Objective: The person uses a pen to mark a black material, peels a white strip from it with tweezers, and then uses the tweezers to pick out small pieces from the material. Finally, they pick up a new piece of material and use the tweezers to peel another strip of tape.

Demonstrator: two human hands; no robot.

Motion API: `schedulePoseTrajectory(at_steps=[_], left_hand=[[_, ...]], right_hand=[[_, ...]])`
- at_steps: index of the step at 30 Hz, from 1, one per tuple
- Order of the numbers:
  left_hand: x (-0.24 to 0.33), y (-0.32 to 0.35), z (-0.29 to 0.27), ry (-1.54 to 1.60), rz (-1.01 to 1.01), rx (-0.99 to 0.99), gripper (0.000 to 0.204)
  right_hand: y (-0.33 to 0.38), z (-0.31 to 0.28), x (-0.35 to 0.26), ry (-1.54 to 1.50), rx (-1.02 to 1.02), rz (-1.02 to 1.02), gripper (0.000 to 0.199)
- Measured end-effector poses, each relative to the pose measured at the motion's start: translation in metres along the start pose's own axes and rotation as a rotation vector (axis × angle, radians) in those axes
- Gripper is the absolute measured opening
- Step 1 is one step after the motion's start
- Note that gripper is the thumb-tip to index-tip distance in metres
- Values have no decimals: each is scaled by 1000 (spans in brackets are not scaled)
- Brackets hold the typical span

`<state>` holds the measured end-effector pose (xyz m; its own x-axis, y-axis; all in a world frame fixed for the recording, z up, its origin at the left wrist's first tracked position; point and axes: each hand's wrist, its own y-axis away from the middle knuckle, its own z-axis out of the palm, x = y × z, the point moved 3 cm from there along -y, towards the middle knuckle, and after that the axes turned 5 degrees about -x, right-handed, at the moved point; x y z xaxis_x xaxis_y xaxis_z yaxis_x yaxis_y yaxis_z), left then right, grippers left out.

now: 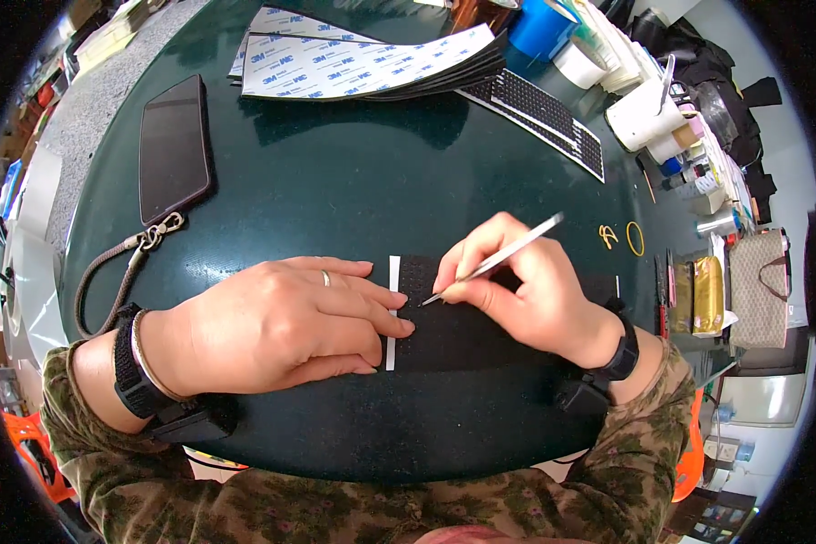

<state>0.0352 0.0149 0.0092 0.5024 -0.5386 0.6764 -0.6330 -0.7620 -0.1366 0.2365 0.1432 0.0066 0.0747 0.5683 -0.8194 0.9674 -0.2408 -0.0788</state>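
Observation:
A black sheet (480,340) with rows of small cut marks and a white strip (393,348) along its left edge lies flat before me. My left hand (286,317) rests palm down with its fingers stretched out, the fingertips pressing over the white strip onto the sheet. My right hand (521,286) is closed in a pinch around slim silver tweezers (517,247). Their pointed tip touches or sits just above the cut marks, close to my left fingertips. Part of the sheet is hidden beneath my right hand.
On the dark green table (335,190), a phone (174,150) with a cord strap lies at the left. White-backed sheets (363,65) are stacked at the back beside perforated black strips (544,118). Rubber bands (636,238), tape rolls (580,63) and a gold pouch (708,295) are rightward.

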Motion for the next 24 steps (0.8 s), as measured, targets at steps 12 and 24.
schedulePoseTrajectory(at_steps=[12,24], left_hand=[[1,-1,0,5,5,7,7],[1,0,-1,-19,30,6,7]], right_hand=[[-1,1,4,-82,101,-57,15],[-1,-3,6,-212,-30,19,24]])
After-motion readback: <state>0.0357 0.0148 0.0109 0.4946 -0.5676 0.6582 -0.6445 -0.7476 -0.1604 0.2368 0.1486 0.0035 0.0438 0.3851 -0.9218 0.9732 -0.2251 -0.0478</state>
